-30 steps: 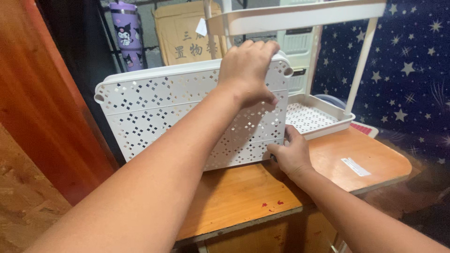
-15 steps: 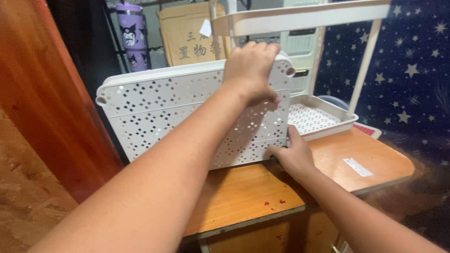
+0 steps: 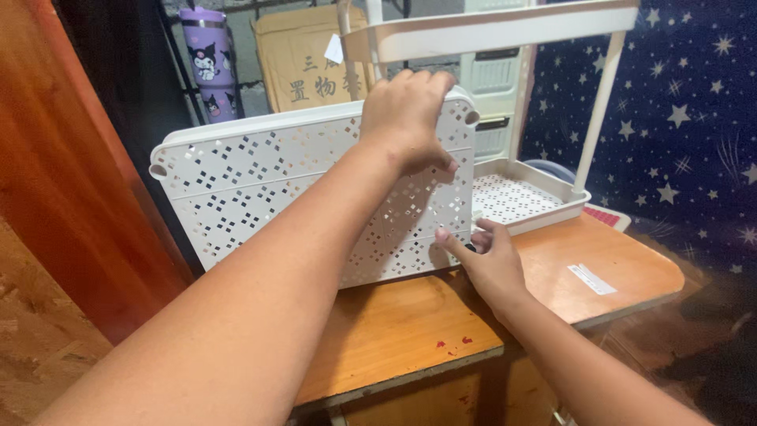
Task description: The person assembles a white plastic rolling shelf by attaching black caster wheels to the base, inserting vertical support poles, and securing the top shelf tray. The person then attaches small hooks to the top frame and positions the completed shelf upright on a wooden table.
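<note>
My left hand [image 3: 410, 118] clamps over the top right edge of a white perforated basket panel [image 3: 307, 201], fingers curled over the rim, while my right hand [image 3: 489, 260] presses against the panel's lower right corner, thumb on its face; whether the fingers behind actually close on the corner I cannot tell. The panel stands on its long edge on a small wooden desk [image 3: 410, 323], tilted slightly back, its diamond-shaped holes facing me.

Compared with a second ago, little has moved. The left hand keeps the same grip on the top edge, and the panel holds its upright stance on the desk. The right hand has shifted a little at the corner, the thumb now lying flatter on the plastic. I read that as steadying and fine alignment, not carrying: the panel is being held in place beside the white shelf frame [image 3: 489, 31], whose lower perforated tray [image 3: 516, 197] sits just right of the panel's edge, near enough that the two may touch.

Behind the panel, a purple tumbler [image 3: 203, 55] with a cartoon figure stands next to a brown cardboard box [image 3: 307, 63]. A dark blue curtain [image 3: 694, 118] scattered with stars hangs to the right, and a white sticker [image 3: 591, 278] lies on the desk's far end.
</note>
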